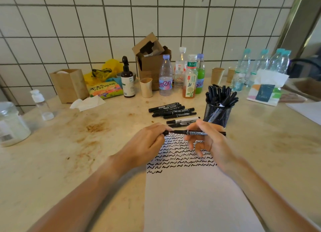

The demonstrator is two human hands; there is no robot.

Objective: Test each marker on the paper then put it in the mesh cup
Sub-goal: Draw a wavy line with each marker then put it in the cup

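Back of stained table (52, 162), L to R: jar (10, 125), small bottle (41, 104), wooden box (69, 85), snack bag (106, 90), pump bottle (128, 80), carton (151, 61), drink bottles (182, 73), paper cups (218, 74), water bottles (260, 65), tissue pack (265, 89). Tiled wall (69, 26) behind.

Slim black marker with a white printed label (195, 132) lies horizontal above the paper's top edge, held at both ends, cap end to the left. White sheet of paper (191, 197) lies flat on the table; upper part is filled with rows of black squiggles, lower part is blank. Black wire-mesh cup (217, 116) stands upright just beyond the paper's top right, packed with black markers leaning at angles. Loose pile of black markers (172, 110) lies flat left of the cup, roughly parallel.
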